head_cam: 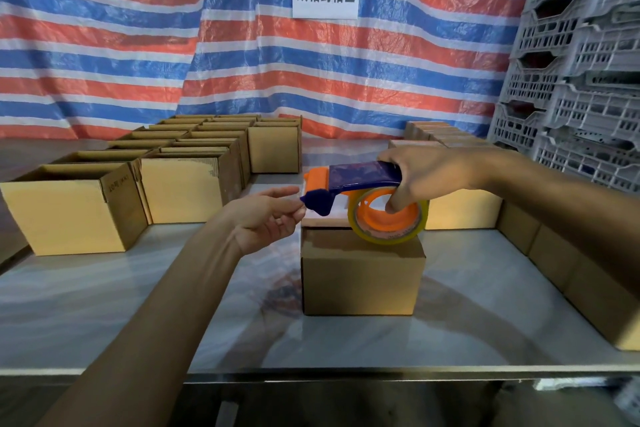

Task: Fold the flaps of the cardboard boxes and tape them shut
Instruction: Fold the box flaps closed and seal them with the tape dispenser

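Note:
A small closed cardboard box (pixel 360 274) stands in the middle of the table. Just above its top, my right hand (pixel 433 173) grips a blue and orange tape dispenser (pixel 353 184) holding a roll of clear tape (pixel 388 218). The roll touches the box's top. My left hand (pixel 270 215) is at the dispenser's front end, with thumb and fingers pinching the clear tape end there. The box's top flaps are folded flat.
Several open-topped cardboard boxes (pixel 180 163) stand in rows at the left and back. Closed boxes (pixel 561 267) line the right side. Grey plastic crates (pixel 581 62) are stacked at the far right. A striped tarp (pixel 173 38) hangs behind the glossy table (pixel 138 305).

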